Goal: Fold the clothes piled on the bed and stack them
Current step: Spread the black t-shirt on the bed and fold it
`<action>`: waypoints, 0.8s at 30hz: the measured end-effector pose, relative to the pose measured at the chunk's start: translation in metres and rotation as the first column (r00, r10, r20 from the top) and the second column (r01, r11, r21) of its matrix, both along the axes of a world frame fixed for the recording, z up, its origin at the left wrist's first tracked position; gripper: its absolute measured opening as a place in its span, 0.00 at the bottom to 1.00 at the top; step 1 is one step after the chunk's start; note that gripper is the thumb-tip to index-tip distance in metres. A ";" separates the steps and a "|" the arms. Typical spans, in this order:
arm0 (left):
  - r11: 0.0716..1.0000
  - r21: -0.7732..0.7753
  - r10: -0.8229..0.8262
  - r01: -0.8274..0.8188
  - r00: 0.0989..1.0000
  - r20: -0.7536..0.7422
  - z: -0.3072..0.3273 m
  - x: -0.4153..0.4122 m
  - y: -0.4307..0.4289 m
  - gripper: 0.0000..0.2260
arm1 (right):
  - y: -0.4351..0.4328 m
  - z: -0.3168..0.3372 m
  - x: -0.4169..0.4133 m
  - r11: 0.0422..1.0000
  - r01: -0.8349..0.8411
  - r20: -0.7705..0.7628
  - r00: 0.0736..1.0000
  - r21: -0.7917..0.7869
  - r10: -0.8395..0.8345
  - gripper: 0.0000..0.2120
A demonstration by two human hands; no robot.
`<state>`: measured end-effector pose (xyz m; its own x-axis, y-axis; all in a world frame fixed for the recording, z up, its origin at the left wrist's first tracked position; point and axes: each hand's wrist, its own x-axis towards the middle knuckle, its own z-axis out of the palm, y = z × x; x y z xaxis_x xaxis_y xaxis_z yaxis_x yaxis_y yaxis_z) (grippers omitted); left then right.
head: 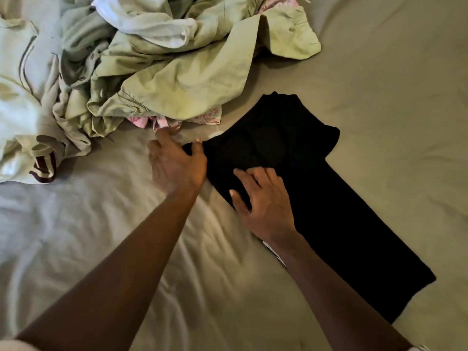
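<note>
Laundry fills the far left: a heap of unfolded pale green and white clothes (157, 72) lies crumpled on the beige-sheeted bed (392, 97), with a pink patterned cloth (162, 121) poking out at its near edge. Just right of that, the left hand (174, 163) has its grip pinched on the left tip of the flat black fabric garment (342, 224), spread mid-bed. The right hand (263, 201) rests on it, grip flat and relaxed, holding nothing. No stack shows; I judge the task barely begun, with this garment part-folded and the heap still to do.
</note>
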<state>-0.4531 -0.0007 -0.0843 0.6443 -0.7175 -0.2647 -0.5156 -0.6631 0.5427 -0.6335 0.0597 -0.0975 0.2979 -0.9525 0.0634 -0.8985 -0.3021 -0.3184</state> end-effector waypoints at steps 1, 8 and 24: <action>0.993 -0.090 -0.069 0.080 0.991 0.118 0.006 -0.009 0.005 0.20 | 0.003 -0.001 -0.002 0.999 0.048 0.114 0.992 -0.003 -0.047 0.18; 0.786 -0.037 -0.617 0.617 0.787 0.013 0.006 -0.036 -0.026 0.14 | -0.008 -0.012 -0.024 0.814 0.561 0.101 0.810 0.149 -0.577 0.15; 0.778 0.015 -0.611 0.628 0.762 -0.212 -0.002 -0.070 -0.053 0.11 | -0.086 0.002 -0.067 0.456 0.796 0.168 0.426 0.398 -0.889 0.42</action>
<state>-0.5236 -0.0542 -0.0860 -0.0008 -0.9139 -0.4060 -0.7246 -0.2792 0.6300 -0.7003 -0.0265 -0.0956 -0.6589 -0.7014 -0.2718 -0.4859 0.6727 -0.5581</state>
